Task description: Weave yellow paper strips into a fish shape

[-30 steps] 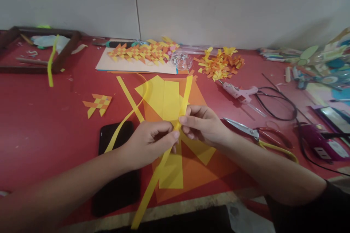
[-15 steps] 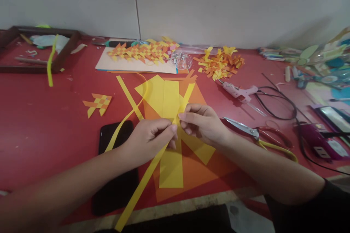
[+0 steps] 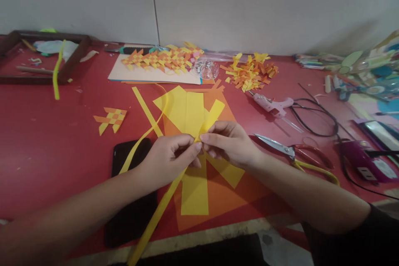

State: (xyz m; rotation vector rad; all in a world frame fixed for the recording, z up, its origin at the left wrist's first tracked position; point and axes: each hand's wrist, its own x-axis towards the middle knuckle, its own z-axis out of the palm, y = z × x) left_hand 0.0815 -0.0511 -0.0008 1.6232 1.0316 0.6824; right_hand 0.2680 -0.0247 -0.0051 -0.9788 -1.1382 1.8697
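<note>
My left hand (image 3: 181,152) pinches a long yellow paper strip (image 3: 162,208), whose tail runs down past the table's front edge. Close beside it, my right hand (image 3: 227,141) grips the same strip near its upper end, which sticks up to the right. The fingertips of both hands nearly touch, and they hide how the strip is bent between them. Beneath lie yellow paper pieces (image 3: 195,195) on orange sheets (image 3: 224,195). Another thin yellow strip curls behind my left wrist, over a black phone (image 3: 131,220). A woven yellow-and-orange paper fish (image 3: 112,119) rests to the left.
Scissors (image 3: 286,149) and a pink glue gun (image 3: 271,104) with its cord lie right. Behind are a row of woven fish (image 3: 158,60) on card and a heap of paper scraps (image 3: 249,72). A dark frame (image 3: 70,66) stands far left, a purple power socket (image 3: 368,162) far right.
The strip's upper end has tilted further right and shows broader. My right hand has shifted slightly left and down, closer to my left; the lower tail has swung a little.
</note>
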